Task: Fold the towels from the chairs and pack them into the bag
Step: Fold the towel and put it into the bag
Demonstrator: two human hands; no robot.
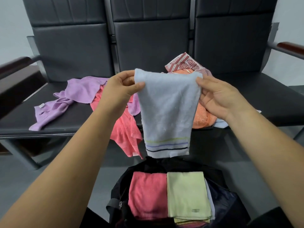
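Note:
A pale blue towel [166, 112] with green, violet and black stripes near its lower hem hangs folded in front of me. My left hand [120, 91] pinches its upper left corner and my right hand [217, 97] pinches its upper right corner. Below it the black bag [118, 191] lies open on the floor, with a folded pink towel [146, 195] and a folded light green towel [187, 195] side by side inside. On the chair seats lie a purple towel [65, 99], a coral towel [125, 132], an orange towel [202, 117] and a red-and-white patterned towel [182, 63].
A row of three black padded chairs [151, 41] with armrests stands ahead, its seat edge at mid frame. Another pale blue cloth [220, 125] shows at the right of the orange towel. The floor is grey around the bag.

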